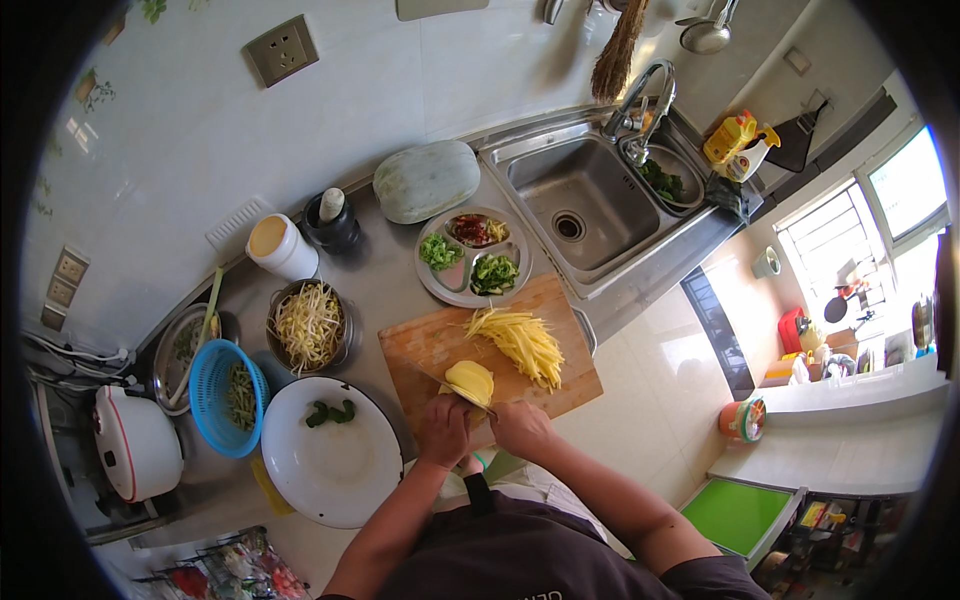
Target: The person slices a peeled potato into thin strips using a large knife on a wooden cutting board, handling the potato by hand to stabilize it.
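Note:
At the near edge of a wooden cutting board (420, 337), my right hand (523, 430) grips a kitchen knife (471, 401), whose blade shows nearly edge-on and points away to the left. My left hand (444, 431) rests with bent fingers close beside the blade, pressing on the yellow slices, which look like potato (470, 377). Part of this stack lies on the far side of the blade; whatever is beneath my left fingers is hidden. A heap of thin yellow shreds (521, 346) lies on the board's right half.
Beyond the board are a divided metal plate (424, 281) of chopped greens, a winter melon (427, 182) and a steel sink (577, 195). Leftward stand a bowl of bean sprouts (307, 326), a white enamel basin (334, 465), a blue colander (217, 397) and a rice cooker (139, 442).

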Demonstrator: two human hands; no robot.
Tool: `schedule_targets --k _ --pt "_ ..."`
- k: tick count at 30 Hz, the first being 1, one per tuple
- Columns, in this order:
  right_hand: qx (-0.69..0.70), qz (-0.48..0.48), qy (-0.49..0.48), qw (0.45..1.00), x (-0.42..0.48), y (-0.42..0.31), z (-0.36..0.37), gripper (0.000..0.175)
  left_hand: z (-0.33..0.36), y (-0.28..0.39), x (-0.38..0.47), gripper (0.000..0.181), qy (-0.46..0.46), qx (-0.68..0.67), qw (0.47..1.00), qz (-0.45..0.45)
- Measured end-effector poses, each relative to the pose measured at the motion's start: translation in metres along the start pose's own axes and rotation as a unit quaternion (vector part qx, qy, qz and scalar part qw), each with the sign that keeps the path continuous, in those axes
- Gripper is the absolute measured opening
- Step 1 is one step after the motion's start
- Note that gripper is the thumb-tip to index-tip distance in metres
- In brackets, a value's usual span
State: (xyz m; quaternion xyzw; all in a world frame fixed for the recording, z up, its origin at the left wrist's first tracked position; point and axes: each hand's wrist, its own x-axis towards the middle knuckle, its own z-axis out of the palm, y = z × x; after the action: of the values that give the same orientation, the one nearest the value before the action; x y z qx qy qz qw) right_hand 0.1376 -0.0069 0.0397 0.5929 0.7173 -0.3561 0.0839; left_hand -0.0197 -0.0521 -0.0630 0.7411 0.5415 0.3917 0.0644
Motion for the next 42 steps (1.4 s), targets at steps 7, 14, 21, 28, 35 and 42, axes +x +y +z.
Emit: schedule_targets --k 7,14,21,28,35,42 --pt "0.04 -0.002 0.008 0.999 -0.04 0.01 -0.026 0.024 -0.003 0.005 0.0 0.022 -0.001 0.038 0.999 -0.035" --pt "0.001 0.013 -0.04 0.999 -0.055 0.008 -0.045 0.025 0.0 0.003 -0.002 0.024 -0.004 0.033 0.999 -0.027" --pt "-0.019 0.001 -0.082 0.996 -0.022 -0.008 -0.039 0.026 -0.002 0.001 -0.002 0.025 -0.019 0.021 0.999 -0.025" --pt "0.0 0.012 -0.03 0.999 0.006 0.004 0.004 0.028 -0.003 0.002 -0.001 0.019 -0.031 -0.002 0.999 -0.014" --pt "0.034 0.002 -0.01 0.999 -0.035 0.005 -0.028 0.025 0.001 0.0 -0.006 0.021 -0.011 0.021 0.999 -0.026" --pt "-0.003 0.017 -0.069 0.997 -0.054 0.003 -0.055 0.027 0.002 0.0 -0.004 0.024 -0.01 0.025 0.999 -0.035"
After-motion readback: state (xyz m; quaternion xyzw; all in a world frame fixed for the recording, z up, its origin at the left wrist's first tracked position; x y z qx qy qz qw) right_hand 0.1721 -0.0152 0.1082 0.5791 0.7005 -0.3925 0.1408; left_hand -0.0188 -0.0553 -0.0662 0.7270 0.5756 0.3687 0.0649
